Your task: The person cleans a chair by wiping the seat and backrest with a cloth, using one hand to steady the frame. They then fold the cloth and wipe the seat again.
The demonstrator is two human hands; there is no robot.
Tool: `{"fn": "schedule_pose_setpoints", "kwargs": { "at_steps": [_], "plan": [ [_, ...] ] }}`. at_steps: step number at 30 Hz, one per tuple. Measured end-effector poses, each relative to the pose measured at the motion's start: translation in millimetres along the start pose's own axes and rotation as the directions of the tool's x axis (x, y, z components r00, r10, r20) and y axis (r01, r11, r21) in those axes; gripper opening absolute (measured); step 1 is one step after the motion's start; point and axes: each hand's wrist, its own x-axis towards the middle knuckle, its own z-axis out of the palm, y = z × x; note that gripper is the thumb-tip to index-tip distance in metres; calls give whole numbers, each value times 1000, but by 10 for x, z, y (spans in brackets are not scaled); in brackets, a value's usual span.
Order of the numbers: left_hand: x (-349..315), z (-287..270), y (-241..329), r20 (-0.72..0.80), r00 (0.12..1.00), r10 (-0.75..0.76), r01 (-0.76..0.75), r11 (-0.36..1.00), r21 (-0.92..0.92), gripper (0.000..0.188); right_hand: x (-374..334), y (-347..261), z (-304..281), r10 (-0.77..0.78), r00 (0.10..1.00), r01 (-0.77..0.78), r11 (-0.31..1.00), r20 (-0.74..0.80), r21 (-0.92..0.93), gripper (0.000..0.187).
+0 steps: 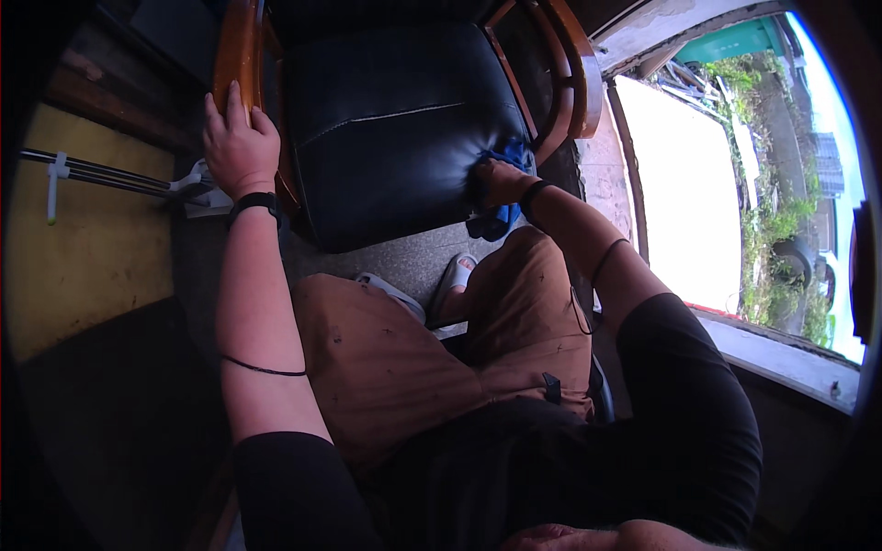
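Observation:
A chair with a black leather seat [386,170] and brown wooden arms stands right in front of me. My left hand [243,149] lies on the chair's left armrest [237,55], its fingers stretched out and apart. At the seat's near right corner, my right hand [503,182] is closed on a blue cloth [497,222]. It presses the cloth against the leather, which wrinkles around that spot. Part of the cloth hangs over the seat's edge; the rest is hidden under the hand. The curved right armrest [581,73] rises just beyond it.
On the left, a rack of thin dark rods with a white bracket [57,170] stands before a yellowish panel [101,248]. A doorway at right opens onto a bright white surface [684,193] and plants [790,216]. My slippered feet rest on the grey floor [404,262].

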Motion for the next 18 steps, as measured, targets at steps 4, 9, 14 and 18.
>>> {"fn": "schedule_pose_setpoints", "kwargs": {
  "at_steps": [4, 9, 14, 18],
  "plan": [
    [-23, -19, -49, 5, 1000, -7, 7, 1000, 18, 46, 32, 6, -91, -68, 995, 65, 997, 78, 45, 60],
    [-16, -25, -60, 4, 1000, -17, 17, 1000, 26, 46, -37, -153, -85, -26, 1000, 25, 999, 12, 39, 59],
    [-25, -22, -69, -12, 1000, 9, -8, 1000, 13, 47, -15, -108, -93, -24, 1000, 24, 1000, 15, -18, 64],
    [-20, -46, -30, 5, 1000, -17, 17, 1000, 13, 47, -31, -100, -80, -42, 999, 42, 999, 2, -1, 67]
  ]
}}
